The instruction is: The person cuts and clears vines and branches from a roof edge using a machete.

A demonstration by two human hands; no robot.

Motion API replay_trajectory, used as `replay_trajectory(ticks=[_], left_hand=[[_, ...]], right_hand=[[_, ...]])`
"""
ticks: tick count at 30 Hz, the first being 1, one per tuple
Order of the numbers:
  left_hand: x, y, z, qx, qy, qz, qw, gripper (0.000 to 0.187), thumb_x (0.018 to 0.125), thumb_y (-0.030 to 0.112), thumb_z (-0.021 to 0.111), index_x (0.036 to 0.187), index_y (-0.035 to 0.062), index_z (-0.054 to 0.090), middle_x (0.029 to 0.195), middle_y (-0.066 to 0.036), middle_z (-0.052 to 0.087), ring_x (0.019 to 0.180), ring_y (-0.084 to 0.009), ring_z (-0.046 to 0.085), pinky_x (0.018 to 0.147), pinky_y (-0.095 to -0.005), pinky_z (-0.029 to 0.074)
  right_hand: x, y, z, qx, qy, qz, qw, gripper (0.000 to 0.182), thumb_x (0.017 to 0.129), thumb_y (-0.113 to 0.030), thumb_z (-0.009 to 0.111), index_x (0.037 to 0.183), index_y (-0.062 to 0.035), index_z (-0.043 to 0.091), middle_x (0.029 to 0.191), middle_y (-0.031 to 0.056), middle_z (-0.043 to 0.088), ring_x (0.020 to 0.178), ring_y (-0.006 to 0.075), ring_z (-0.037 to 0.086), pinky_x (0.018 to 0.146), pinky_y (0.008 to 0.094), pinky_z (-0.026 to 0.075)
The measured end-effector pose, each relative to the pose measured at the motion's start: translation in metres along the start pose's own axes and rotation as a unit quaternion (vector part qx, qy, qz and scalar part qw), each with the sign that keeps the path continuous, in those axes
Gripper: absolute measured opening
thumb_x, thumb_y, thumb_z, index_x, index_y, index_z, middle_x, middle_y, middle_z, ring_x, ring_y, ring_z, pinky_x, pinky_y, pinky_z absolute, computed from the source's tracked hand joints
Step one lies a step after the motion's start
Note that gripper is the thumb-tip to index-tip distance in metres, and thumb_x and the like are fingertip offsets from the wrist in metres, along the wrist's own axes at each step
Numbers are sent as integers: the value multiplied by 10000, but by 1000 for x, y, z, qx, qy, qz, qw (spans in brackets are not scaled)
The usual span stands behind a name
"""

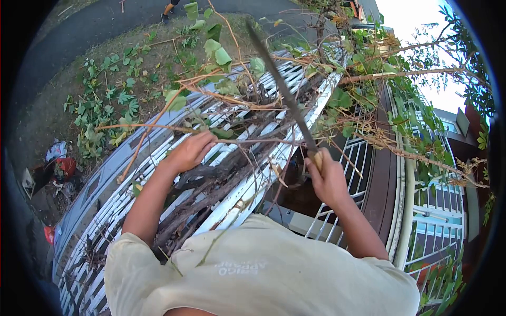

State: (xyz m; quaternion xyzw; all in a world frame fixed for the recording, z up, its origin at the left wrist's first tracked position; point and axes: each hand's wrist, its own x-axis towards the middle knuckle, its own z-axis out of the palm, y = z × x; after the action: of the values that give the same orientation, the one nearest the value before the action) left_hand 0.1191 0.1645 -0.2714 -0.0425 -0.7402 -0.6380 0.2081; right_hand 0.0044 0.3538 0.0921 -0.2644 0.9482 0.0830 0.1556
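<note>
My right hand (328, 178) is closed round the pale handle of a machete (284, 87). Its long dark blade points up and away to the left, over the white slatted structure (321, 100). My left hand (191, 151) is closed at a thin bare branch (247, 140) that runs across the slats; its fingertips are partly hidden. Thick brown vine stems (216, 181) lie along the slats between my arms. Thinner twigs with green leaves (222, 56) rise beyond my left hand.
Leafy cuttings (108, 100) lie on the ground at left, beside a paved road (95, 34). A person's foot (165, 18) shows at the top. Long branches (406, 73) stick out to the right. A white railing (437, 216) and a brown ledge (377, 174) stand at right.
</note>
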Motion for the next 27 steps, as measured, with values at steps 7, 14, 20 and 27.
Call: replay_trajectory(ticks=[7, 14, 20, 27], left_hand=[[-3, -1, 4, -30, -7, -19, 999, 189, 1081, 133, 616, 1208, -7, 621, 1093, -220, 659, 1016, -460, 669, 836, -515, 543], [1, -6, 3, -49, -20, -35, 998, 176, 1098, 144, 607, 1185, -8, 633, 1065, -208, 658, 989, -422, 662, 871, -475, 535], [0, -10, 5, -77, -81, -108, 988, 241, 1119, 224, 580, 1174, -2, 643, 1043, -209, 670, 1021, -409, 662, 895, -482, 522], [0, -5, 1, -59, -58, -77, 994, 253, 1115, 236, 590, 1184, 0, 648, 1041, -205, 678, 1018, -392, 674, 895, -478, 524]], right_hand=[[-46, 98, 53, -89, -96, -10, 991, 247, 1047, -165, 663, 1171, -19, 506, 822, 308, 689, 787, 548, 677, 669, 632, 512], [-43, 35, 13, -63, -67, 16, 996, 248, 1057, -186, 659, 1169, -15, 518, 826, 301, 693, 811, 546, 681, 701, 612, 522], [-22, 16, -1, 95, 115, 11, 989, 262, 1059, -176, 669, 1211, -20, 526, 796, 249, 699, 754, 498, 705, 651, 508, 544], [-35, 102, 40, -77, -110, 0, 991, 286, 1014, -144, 674, 1188, 19, 516, 841, 345, 678, 847, 569, 658, 733, 608, 533]])
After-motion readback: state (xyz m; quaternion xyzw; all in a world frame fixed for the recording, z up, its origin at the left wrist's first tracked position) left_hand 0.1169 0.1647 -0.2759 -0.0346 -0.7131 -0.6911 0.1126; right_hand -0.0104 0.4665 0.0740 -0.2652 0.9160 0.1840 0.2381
